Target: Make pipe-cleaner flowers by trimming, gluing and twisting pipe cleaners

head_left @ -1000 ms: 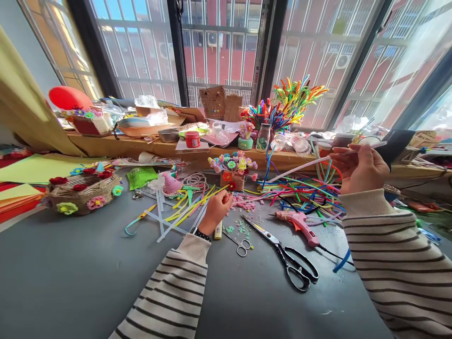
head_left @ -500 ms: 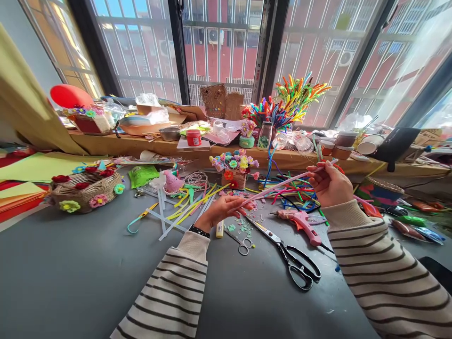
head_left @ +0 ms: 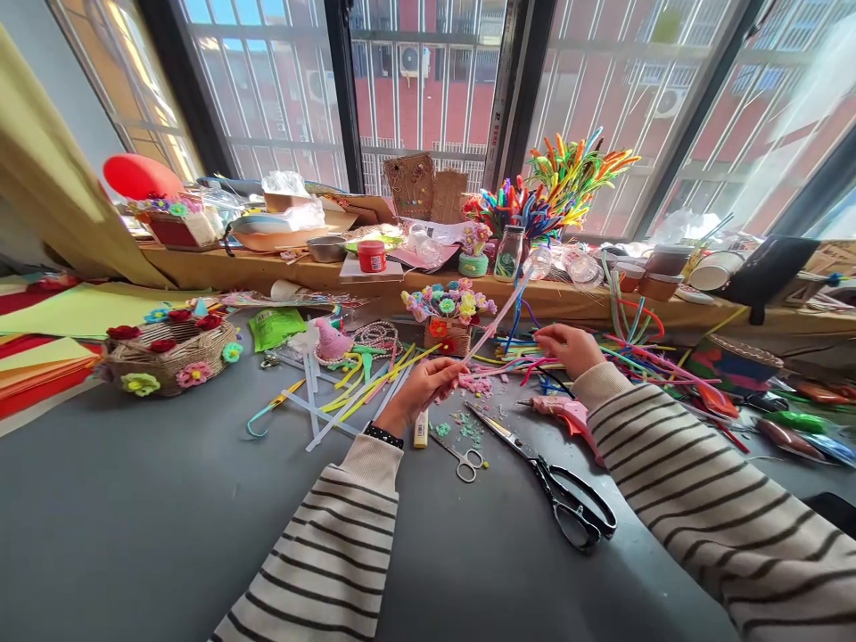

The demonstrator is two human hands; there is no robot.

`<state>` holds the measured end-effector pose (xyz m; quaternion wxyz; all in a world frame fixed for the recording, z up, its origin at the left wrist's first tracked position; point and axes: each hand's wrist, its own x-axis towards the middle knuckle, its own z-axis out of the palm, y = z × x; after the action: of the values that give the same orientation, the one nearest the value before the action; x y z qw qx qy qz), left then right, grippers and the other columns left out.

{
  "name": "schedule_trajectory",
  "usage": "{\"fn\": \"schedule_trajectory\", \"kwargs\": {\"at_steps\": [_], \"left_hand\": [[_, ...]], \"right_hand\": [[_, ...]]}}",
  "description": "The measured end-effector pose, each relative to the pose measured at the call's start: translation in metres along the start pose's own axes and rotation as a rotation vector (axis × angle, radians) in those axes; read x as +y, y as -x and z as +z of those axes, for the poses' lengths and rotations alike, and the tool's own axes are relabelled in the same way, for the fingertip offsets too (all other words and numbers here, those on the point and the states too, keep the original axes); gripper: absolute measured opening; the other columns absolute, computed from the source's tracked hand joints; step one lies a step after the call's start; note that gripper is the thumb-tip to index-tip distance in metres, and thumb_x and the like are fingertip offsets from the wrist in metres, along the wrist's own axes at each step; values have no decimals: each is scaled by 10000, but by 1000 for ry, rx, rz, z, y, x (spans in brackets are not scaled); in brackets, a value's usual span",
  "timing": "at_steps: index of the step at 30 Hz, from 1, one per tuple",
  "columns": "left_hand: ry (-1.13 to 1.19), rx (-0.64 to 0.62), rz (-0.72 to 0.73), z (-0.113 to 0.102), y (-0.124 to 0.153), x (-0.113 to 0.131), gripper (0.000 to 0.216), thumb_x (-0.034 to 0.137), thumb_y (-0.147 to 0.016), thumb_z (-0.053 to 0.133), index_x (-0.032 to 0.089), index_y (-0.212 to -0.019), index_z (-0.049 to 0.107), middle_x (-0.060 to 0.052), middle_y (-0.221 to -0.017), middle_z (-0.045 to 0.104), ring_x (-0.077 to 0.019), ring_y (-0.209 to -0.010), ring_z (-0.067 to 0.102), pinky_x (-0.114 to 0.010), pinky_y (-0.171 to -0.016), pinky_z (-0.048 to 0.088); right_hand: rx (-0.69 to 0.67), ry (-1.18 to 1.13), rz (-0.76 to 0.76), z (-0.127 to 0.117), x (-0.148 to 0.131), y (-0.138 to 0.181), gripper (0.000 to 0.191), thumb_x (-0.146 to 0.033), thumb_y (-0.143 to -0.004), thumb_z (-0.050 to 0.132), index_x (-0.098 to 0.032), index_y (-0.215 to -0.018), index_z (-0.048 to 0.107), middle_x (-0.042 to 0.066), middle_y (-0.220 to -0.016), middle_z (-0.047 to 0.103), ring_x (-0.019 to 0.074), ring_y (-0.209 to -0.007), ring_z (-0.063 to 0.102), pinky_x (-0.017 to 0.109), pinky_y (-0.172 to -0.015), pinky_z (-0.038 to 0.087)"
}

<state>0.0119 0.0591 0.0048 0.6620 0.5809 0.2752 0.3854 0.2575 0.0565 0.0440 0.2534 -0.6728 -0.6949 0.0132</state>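
My left hand [head_left: 426,385] pinches the lower end of a pale pink pipe cleaner [head_left: 498,314], which slants up and to the right toward the window ledge. My right hand [head_left: 567,347] has let go of it and reaches low over the pile of coloured pipe cleaners [head_left: 621,357] on the grey table, fingers curled near the strands; whether it grips one is unclear. Both arms wear striped sleeves. Pink fluff scraps [head_left: 476,384] lie just beside my left hand.
Large black-handled scissors [head_left: 555,486], small scissors [head_left: 461,456] and a pink glue gun [head_left: 565,412] lie near my hands. A woven basket with flowers [head_left: 167,352] sits left, a small flower basket [head_left: 448,321] ahead. The cluttered ledge [head_left: 374,276] holds jars and upright pipe cleaners [head_left: 568,183].
My right hand came down from up high at the right, released the pink pipe cleaner and moved to the pile. My left hand opened from a fist and took the pipe cleaner's end.
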Motion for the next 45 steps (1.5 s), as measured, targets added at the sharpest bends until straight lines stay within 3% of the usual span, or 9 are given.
{"fn": "schedule_trajectory", "kwargs": {"at_steps": [3,10,16,23,28,34,42,45], "left_hand": [[40,20,31,-1,-1,0,255,360,-623,547,131,-736,548,45,-505,421,-25,-398,347,-170,-367,219],[81,11,62,-2,-2,-1,219,317,-651,531,119,-741,556,41,-507,428,-20,-408,364,-168,-386,239],[92,30,58,-1,-1,1,192,300,-650,536,124,-721,563,44,-496,430,-21,-415,361,-169,-397,243],[96,34,49,-1,-1,1,207,309,-644,538,121,-726,565,43,-502,426,-22,-424,357,-167,-406,244],[94,21,64,-1,0,2,203,302,-658,525,117,-733,562,37,-510,433,-24,-427,366,-169,-409,249],[135,40,138,-2,2,4,184,298,-684,494,119,-672,538,73,-421,294,-9,-366,259,-158,-376,193],[198,98,193,-2,2,7,245,322,-723,430,122,-595,490,80,-402,207,-14,-346,188,-163,-361,155],[206,102,191,-2,1,6,256,331,-725,422,121,-594,489,79,-403,211,-14,-343,189,-162,-358,157]], "right_hand": [[-121,208,-25,19,14,-6,133,-184,-709,481,-195,-740,610,17,-756,637,146,-722,576,243,-674,433],[-232,498,-108,45,14,-8,198,-124,-738,437,-187,-781,619,90,-870,601,208,-873,516,289,-670,410],[-274,644,-188,47,11,-5,253,-63,-757,375,-152,-818,605,120,-871,588,249,-912,473,327,-641,418],[-304,713,-234,42,12,-4,262,-64,-779,341,-146,-905,556,108,-907,578,232,-935,460,316,-662,421],[-340,723,-251,43,5,-3,234,-73,-769,366,-136,-837,581,113,-860,591,240,-895,485,312,-621,432],[-254,683,-227,42,1,-5,214,-85,-770,367,-143,-850,556,107,-909,574,220,-885,501,281,-627,413],[3,569,17,20,-6,-24,221,-224,-818,282,-168,-943,456,65,-829,597,182,-738,562,255,-577,391],[84,425,1,13,-4,-28,152,-220,-765,393,-163,-863,494,40,-812,591,150,-760,541,225,-637,382]]}}
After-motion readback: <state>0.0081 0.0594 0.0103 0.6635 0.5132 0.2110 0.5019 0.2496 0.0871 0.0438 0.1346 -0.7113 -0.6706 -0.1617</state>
